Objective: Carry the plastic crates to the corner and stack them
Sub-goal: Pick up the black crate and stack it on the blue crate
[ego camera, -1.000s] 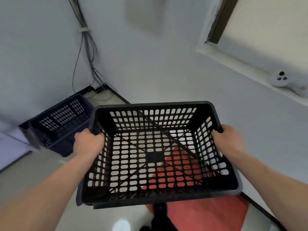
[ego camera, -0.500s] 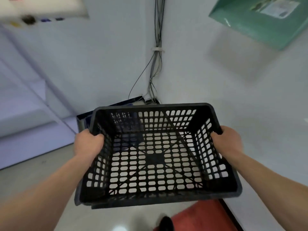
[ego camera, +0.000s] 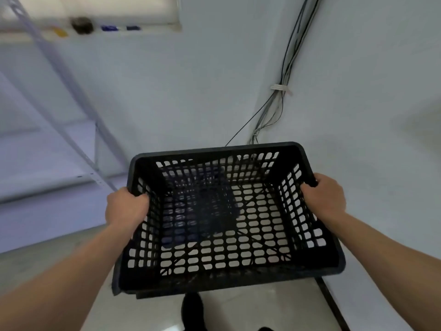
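— Where is the black crate (ego camera: 226, 280)?
— In the air in front of the person, above the pale floor (ego camera: 262, 311), open side up, its far rim just below the cables (ego camera: 284, 68) that run down the wall corner.
— And the grip?
— The left hand (ego camera: 126, 206) clamps the left rim, its fingers (ego camera: 143, 198) hooked over the edge into the crate. The right hand (ego camera: 324, 197) clamps the right rim nearer the far corner, fingers (ego camera: 307, 186) curled over the edge.
— Anything under it?
— A dark blue shape (ego camera: 177, 231) shows through the mesh, too blurred to name, and a black shoe (ego camera: 192, 309) shows below the near wall.
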